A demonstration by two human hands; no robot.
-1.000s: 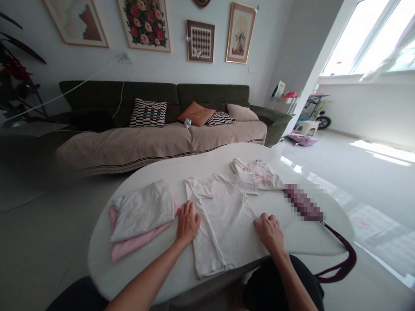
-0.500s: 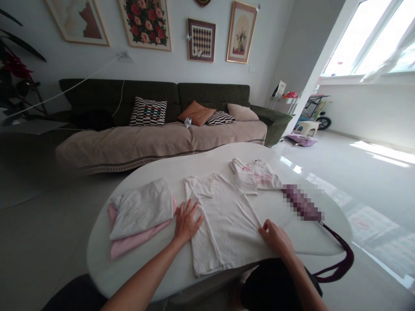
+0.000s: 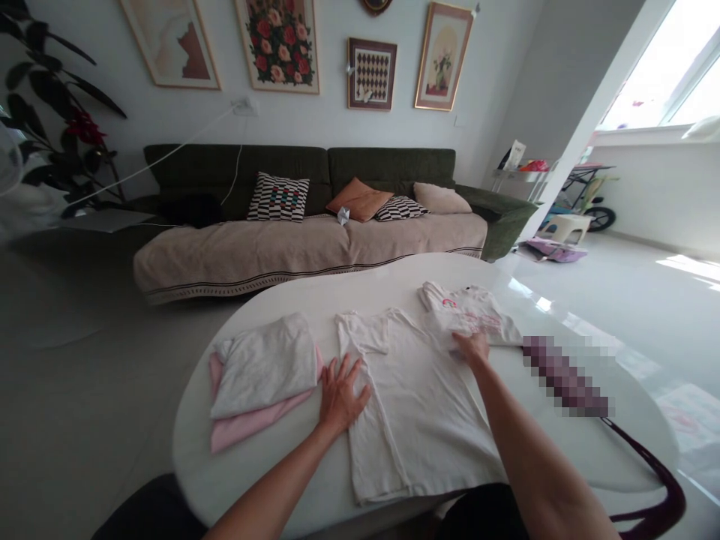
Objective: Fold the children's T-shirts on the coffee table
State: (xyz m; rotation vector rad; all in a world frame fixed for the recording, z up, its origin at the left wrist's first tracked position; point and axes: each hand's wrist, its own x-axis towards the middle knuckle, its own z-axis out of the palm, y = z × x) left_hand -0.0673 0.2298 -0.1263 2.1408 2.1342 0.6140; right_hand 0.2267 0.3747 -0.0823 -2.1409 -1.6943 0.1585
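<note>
My right hand (image 3: pixel 472 347) has reached to one o'clock, fingers pinching the white T-shirt's (image 3: pixel 421 397) sleeve; my left hand (image 3: pixel 342 390) lies open-palmed, pinning it.

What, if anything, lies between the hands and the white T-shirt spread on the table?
Nothing visible. The left hand lies flat on the white T-shirt at its left edge; the right hand rests at its upper right sleeve.

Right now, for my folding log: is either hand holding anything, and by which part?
Nothing is gripped. Left hand lies flat on the white cotton T-shirt; right hand touches its right sleeve area.
</note>
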